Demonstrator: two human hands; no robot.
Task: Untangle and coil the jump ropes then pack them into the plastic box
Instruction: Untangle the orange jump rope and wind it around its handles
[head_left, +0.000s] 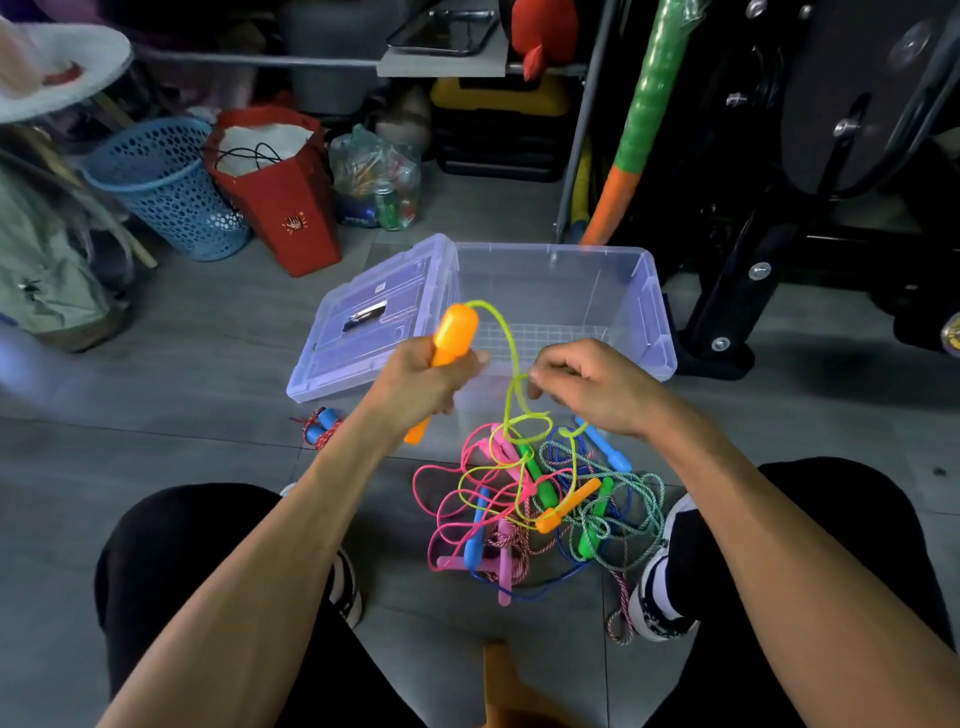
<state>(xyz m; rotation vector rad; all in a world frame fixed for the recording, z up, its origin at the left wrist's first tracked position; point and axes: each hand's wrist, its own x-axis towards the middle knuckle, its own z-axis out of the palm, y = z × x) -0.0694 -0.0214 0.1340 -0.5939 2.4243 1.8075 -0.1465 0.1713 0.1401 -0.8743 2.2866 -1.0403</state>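
Your plastic box sits open on the grey tiled floor straight ahead of you, clear with a faint violet tint and a grid pattern on its bottom. Its lid lies flat on the floor against the box's left side, with a small dark object on top.

Between your feet, just in front of the box, lies the tangle of jump ropes: pink, blue, yellow-green and twisted green-white cords looped over one another, with pink, blue, green and orange handles mixed in. A red-and-white twisted cord trails out toward your right shoe.

Your left hand is curled tight around an orange handle, holding it upright, its fat rounded end on top and its narrow end poking out below your fist. A yellow-green cord arcs out of the top of that handle and drops to your right hand, whose fingertips pinch it; from there it hangs in loops down into the tangle.

To the left of the lid, apart from the pile, a small bundled rope with blue handles and a red cord rests on the floor.
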